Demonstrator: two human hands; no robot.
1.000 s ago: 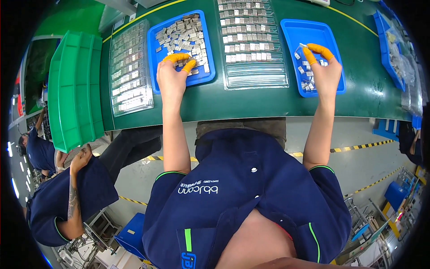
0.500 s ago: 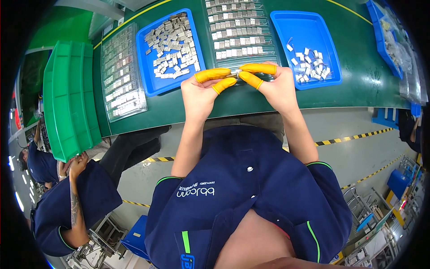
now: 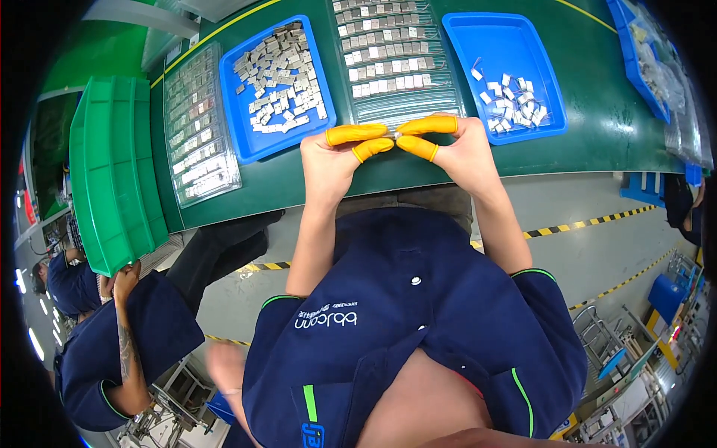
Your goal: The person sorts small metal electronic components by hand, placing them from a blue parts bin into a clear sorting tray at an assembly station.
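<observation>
While both hands meet near the centre of the frame, just below the clear ribbed tray (image 3: 407, 109), the left hand (image 3: 326, 168) and the right hand (image 3: 469, 153) bring thumb and forefinger together, each pair nearly closed, on a small part (image 3: 396, 137) of pale and grey tone. It sits where the four fingertips, all in yellow finger covers (image 3: 357, 134), come together; it is too small and too hidden to tell whether it is one piece or two joined. Above it, the ribbed tray carries rows of silver and white pieces (image 3: 392, 56). To the upper left of centre, a blue tray (image 3: 240, 123) holds a loose heap of small metal blocks (image 3: 276, 71), and at upper right a second blue tray (image 3: 493, 37) holds little white connectors (image 3: 517, 108), some with thin wires, gathered toward its lower end. Another clear tray (image 3: 231, 168) with filled rows lies farther left on the green table (image 3: 597, 112), next to a green bin (image 3: 112, 187). At the lower left, a co-worker's hand (image 3: 125, 284) is at the bin's lower end.
</observation>
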